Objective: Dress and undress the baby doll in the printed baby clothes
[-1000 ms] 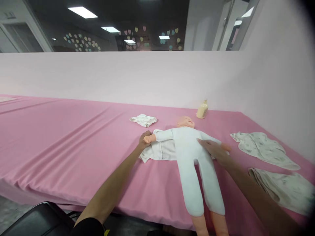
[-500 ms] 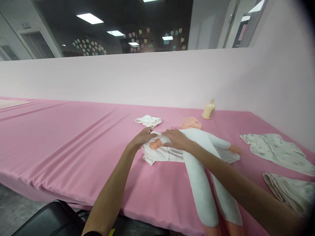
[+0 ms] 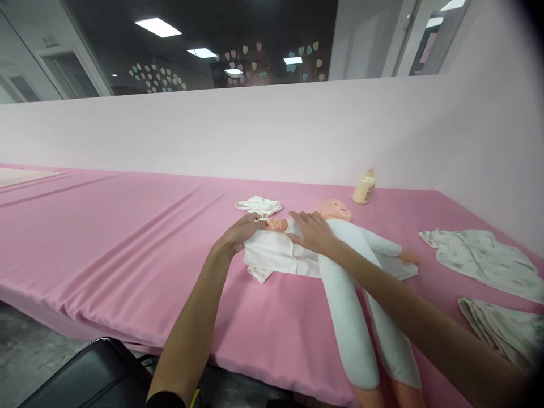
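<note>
A baby doll (image 3: 344, 266) in white clothing lies on the pink bed, its head (image 3: 335, 209) toward the wall and its legs toward me. Beneath its outstretched arm spreads a white garment (image 3: 276, 255). My left hand (image 3: 244, 231) is closed at the doll's small hand (image 3: 277, 225), fingertips meeting it; the exact hold is partly hidden. Over the sleeved upper arm and chest lies my right hand (image 3: 315, 232), fingers stretched and thumb apart, with the sleeve between thumb and fingers.
A folded patterned cloth (image 3: 259, 206) lies behind my left hand. Near the wall stands a cream pump bottle (image 3: 364, 188). Two more cloths, a patterned garment (image 3: 484, 260) and a folded one (image 3: 501, 326), lie at right. A black chair (image 3: 89, 377) stands below the bed's edge.
The doll's hand and forearm have swung up toward the wall, off the middle of the white garment. My left hand has shifted slightly left, and my right hand slightly up and right.
</note>
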`<state>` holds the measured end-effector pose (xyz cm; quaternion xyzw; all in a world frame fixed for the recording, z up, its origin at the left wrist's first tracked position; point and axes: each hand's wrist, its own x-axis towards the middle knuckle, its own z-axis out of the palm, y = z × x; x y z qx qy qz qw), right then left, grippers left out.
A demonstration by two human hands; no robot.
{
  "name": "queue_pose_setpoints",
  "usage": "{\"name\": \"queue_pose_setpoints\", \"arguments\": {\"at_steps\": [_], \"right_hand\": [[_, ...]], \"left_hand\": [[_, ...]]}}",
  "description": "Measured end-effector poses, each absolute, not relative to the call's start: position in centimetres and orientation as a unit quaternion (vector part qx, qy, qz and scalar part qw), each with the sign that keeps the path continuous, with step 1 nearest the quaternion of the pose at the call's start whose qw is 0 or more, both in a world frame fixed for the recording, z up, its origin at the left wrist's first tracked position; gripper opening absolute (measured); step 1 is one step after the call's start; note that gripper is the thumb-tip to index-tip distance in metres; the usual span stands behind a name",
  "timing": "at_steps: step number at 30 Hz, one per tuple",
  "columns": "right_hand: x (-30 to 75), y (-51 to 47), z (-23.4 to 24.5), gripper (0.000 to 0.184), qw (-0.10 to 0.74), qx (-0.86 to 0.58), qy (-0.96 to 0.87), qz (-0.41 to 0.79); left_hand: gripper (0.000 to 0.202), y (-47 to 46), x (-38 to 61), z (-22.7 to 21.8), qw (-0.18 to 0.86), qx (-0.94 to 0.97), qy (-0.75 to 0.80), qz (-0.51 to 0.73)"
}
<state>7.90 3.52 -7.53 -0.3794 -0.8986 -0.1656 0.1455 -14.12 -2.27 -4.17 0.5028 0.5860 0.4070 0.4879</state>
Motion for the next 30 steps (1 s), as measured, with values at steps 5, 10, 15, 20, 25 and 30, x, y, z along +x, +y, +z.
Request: {"name": "queue_pose_setpoints", "arguments": {"at_steps": [5, 10, 15, 20, 25, 30], "right_hand": [[7.7, 2.7, -8.0, 0.041, 0.129, -0.400, -0.890, -0.175], [7.1, 1.5, -8.6, 0.036, 0.101, -0.391, -0.891, -0.206], [6.8, 0.9, -8.4, 0.033, 0.084, -0.345, -0.904, -0.239], [6.5, 0.8, -8.2, 0.033, 0.048, -0.323, -0.918, -0.226], [7.2, 1.6, -7.3, 0.026, 0.084, -0.306, -0.943, -0.098], [7.8, 2.1, -6.8, 0.027, 0.191, -0.251, -0.943, 0.106]], "left_hand": [[0.030, -2.3, -13.2, -3.8, 0.494, 0.466, 0.541, 0.496], [0.025, -2.5, -11.0, -3.4, 0.453, 0.421, 0.534, 0.577], [0.027, -2.3, -9.8, -3.6, 0.431, 0.449, 0.520, 0.585], [0.029, -2.4, -9.0, -3.1, 0.433, 0.455, 0.494, 0.602], [0.032, -2.9, -7.6, -2.3, 0.453, 0.497, 0.480, 0.564], [0.032, -2.8, -6.5, -1.8, 0.470, 0.502, 0.491, 0.535]]}}
